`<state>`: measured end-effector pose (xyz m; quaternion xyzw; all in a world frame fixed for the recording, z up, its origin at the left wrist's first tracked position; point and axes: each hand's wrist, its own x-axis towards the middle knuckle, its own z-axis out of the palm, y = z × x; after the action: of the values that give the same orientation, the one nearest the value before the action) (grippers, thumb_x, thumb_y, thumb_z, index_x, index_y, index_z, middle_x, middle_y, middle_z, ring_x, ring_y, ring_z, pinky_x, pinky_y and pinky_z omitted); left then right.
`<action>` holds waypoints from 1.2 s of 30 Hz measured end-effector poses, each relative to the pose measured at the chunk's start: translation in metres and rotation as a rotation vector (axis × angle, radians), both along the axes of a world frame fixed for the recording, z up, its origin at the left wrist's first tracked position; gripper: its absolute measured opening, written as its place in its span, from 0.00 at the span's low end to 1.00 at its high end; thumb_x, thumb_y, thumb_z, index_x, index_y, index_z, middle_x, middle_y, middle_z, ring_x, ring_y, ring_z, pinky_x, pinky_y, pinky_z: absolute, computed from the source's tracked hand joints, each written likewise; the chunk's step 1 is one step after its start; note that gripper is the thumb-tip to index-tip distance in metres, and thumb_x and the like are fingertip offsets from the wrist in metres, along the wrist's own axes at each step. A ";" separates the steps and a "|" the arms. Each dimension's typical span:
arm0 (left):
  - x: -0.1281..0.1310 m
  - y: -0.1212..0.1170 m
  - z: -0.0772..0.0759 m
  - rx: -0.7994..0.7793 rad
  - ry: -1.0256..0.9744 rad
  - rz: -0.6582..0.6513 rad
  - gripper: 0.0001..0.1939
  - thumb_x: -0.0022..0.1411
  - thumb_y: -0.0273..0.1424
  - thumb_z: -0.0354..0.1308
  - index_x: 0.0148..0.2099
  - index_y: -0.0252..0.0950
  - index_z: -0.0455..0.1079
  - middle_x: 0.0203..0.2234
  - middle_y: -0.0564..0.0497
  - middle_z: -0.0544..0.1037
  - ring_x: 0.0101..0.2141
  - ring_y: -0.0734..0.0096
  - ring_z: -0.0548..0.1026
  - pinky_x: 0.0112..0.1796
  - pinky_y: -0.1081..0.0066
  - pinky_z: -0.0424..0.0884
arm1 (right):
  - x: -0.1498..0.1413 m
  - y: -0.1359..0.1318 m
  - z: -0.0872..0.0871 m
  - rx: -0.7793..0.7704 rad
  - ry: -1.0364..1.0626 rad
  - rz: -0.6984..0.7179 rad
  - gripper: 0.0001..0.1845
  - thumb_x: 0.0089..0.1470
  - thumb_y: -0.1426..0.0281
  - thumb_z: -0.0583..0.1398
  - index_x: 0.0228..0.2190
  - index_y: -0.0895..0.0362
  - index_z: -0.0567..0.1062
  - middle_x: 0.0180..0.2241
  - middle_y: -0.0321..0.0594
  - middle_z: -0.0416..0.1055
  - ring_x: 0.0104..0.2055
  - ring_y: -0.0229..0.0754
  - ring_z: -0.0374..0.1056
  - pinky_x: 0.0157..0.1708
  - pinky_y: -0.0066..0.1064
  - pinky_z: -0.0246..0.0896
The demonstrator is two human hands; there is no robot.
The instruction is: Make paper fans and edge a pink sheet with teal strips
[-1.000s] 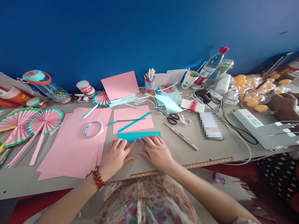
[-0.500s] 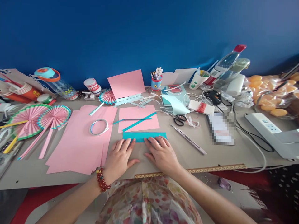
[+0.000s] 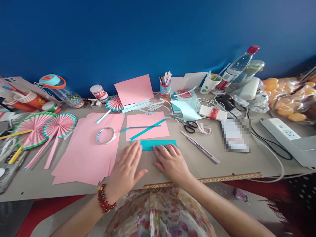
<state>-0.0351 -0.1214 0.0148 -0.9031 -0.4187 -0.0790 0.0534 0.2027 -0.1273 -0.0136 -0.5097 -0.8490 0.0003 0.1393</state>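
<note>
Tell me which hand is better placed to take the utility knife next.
Probably the right hand: it touches the teal paper, and the utility knife lies just to its right, with bare tabletop between. The left hand is farther from the knife.

My red beaded bracelet [image 3: 105,200] and flowery garment [image 3: 160,210]
The bracelet doubles round my left wrist [image 3: 112,193]; the sheer, pale garment is blotched red, purple and mustard.

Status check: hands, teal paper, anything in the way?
Left hand over teal paper, left end. Right hand on right end. No tools atop; pink sheet just beyond.
</note>
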 end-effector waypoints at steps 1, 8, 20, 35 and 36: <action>0.007 0.002 -0.001 -0.033 0.013 -0.096 0.40 0.69 0.49 0.47 0.72 0.27 0.46 0.69 0.38 0.52 0.67 0.50 0.52 0.63 0.53 0.51 | -0.001 0.000 0.000 -0.007 0.002 -0.006 0.28 0.61 0.58 0.60 0.59 0.55 0.68 0.54 0.45 0.70 0.52 0.52 0.61 0.62 0.49 0.51; 0.022 0.012 -0.024 -0.116 0.041 -0.202 0.49 0.65 0.58 0.43 0.73 0.27 0.41 0.69 0.37 0.49 0.69 0.50 0.47 0.65 0.49 0.43 | 0.000 -0.005 0.005 -0.039 0.033 -0.048 0.28 0.62 0.58 0.59 0.60 0.54 0.67 0.55 0.44 0.70 0.53 0.51 0.63 0.64 0.50 0.49; 0.020 0.012 -0.024 -0.145 0.011 -0.199 0.46 0.67 0.55 0.44 0.73 0.28 0.41 0.70 0.37 0.49 0.68 0.50 0.49 0.65 0.50 0.44 | 0.067 -0.037 0.001 -0.021 -0.042 -0.240 0.26 0.66 0.62 0.52 0.63 0.54 0.63 0.66 0.42 0.58 0.66 0.55 0.53 0.63 0.53 0.52; 0.019 0.011 -0.020 -0.112 -0.049 -0.201 0.39 0.69 0.52 0.45 0.72 0.32 0.46 0.67 0.38 0.57 0.66 0.54 0.55 0.64 0.51 0.50 | 0.050 -0.007 0.010 -0.006 0.199 -0.165 0.11 0.64 0.71 0.53 0.40 0.56 0.76 0.42 0.46 0.73 0.44 0.48 0.68 0.46 0.41 0.66; 0.021 0.011 -0.019 -0.112 -0.071 -0.189 0.37 0.70 0.50 0.45 0.71 0.33 0.49 0.66 0.39 0.60 0.65 0.55 0.57 0.63 0.51 0.51 | 0.049 -0.006 0.012 -0.016 0.217 -0.140 0.11 0.64 0.72 0.53 0.37 0.55 0.76 0.40 0.45 0.73 0.42 0.47 0.68 0.44 0.39 0.67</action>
<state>-0.0144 -0.1109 -0.0038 -0.9368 -0.3371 -0.0919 -0.0195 0.2520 -0.1331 -0.0012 -0.5657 -0.7912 0.0525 0.2261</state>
